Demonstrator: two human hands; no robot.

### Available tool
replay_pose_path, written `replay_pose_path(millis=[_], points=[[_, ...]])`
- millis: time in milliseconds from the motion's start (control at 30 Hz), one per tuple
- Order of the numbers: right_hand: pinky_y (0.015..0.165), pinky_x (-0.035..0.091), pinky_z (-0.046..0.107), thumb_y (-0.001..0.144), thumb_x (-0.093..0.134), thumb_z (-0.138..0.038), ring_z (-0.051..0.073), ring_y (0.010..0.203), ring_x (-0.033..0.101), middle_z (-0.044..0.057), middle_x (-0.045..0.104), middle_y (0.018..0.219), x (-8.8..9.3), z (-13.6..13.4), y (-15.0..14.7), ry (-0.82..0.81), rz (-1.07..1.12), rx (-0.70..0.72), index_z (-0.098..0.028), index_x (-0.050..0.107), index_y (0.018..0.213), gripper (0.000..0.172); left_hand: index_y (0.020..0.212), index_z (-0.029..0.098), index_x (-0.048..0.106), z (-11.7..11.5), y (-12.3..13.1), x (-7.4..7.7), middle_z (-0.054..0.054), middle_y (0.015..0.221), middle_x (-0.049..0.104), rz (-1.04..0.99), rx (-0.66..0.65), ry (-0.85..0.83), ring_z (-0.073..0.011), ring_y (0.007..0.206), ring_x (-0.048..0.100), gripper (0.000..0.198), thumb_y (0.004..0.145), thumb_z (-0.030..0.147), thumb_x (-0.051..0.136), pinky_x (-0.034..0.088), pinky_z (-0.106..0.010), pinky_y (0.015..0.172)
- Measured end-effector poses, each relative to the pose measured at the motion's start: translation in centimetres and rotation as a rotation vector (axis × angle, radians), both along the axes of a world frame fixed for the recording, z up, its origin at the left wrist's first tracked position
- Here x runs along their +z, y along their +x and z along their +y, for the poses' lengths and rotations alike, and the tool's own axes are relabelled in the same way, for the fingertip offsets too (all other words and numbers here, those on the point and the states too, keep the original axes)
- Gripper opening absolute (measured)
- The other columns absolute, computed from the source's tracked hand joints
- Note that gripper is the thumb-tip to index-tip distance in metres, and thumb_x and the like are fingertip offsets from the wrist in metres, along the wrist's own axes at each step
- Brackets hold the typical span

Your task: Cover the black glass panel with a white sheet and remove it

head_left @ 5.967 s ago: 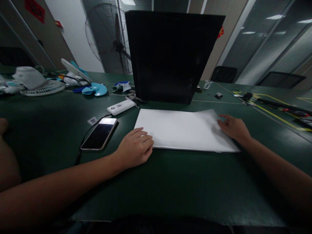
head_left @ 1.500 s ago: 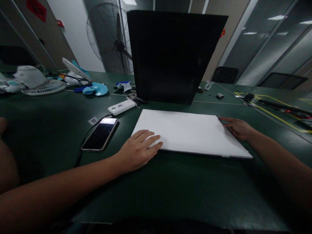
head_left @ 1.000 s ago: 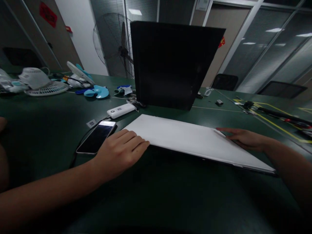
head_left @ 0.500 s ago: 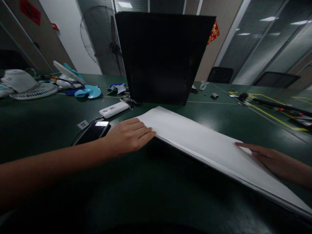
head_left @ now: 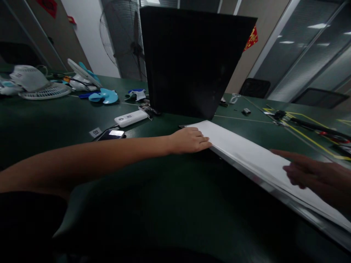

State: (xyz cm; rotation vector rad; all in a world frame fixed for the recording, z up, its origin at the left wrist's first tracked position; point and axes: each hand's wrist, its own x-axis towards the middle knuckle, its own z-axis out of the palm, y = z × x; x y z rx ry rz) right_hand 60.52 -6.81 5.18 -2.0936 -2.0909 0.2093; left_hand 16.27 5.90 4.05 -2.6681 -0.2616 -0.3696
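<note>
A long flat panel [head_left: 246, 153] with smooth white sheeting on top and a thin, shiny near edge slants across the table toward the lower right. My left hand [head_left: 190, 140] is closed over its left end, with fingers on the white surface and near edge. Over the panel's right part is my right hand [head_left: 315, 173], somewhat blurred, its index finger stretched out and the others bent. Nothing shows in it, and whether it touches the sheet I cannot tell. Behind the panel's left end stands a large black board-like object [head_left: 192, 62], upright.
On the left of the green table [head_left: 153, 204] lie a phone [head_left: 112, 134], a white power bank [head_left: 131, 118], blue fan blades [head_left: 105, 95] and white fan parts [head_left: 30, 78]. A small grey piece [head_left: 246, 111] and a black rod [head_left: 315, 126] lie to the right.
My left hand and the panel's left end have moved right, away from the phone. The right hand's fingers have bent more, and the view has shifted slightly.
</note>
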Motion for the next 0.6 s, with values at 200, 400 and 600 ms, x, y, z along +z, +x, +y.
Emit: replay_pose_path(millis=[200,400,600], points=[[0.127,0.032,0.051,0.1,0.041,-0.06,0.03,0.15,0.041,-0.007,0.04,0.165,-0.5,1.7,-8.1,-0.025,-0.015,0.422,-0.045,0.048,0.158,0.06,0.149,0.021,0.056,3.1,6.1,0.0,-0.012,0.151,0.06,0.121,-0.053,-0.098,-0.0223,0.132,0.062,0.047,0.105,0.01,0.044,0.048,-0.036,0.105],[0.127,0.022,0.051,0.099,0.037,-0.064,0.029,0.156,0.028,-0.002,0.033,0.168,-4.1,4.0,-3.7,-0.073,0.032,0.342,-0.038,0.038,0.165,0.071,0.157,0.034,0.048,4.9,9.2,-1.8,-0.002,0.164,0.046,0.11,-0.005,-0.098,-0.0317,0.149,0.044,0.06,0.102,0.011,0.042,0.041,-0.052,0.117],[0.127,0.02,0.047,0.097,0.038,-0.062,0.026,0.155,0.027,-0.005,0.035,0.167,-6.7,6.4,4.0,-0.091,0.061,0.212,-0.046,0.042,0.161,0.066,0.157,0.041,0.047,3.1,8.1,-3.5,-0.009,0.159,0.051,0.052,0.052,-0.13,-0.0414,0.136,0.058,0.063,0.099,0.016,0.052,0.049,-0.064,0.107]])
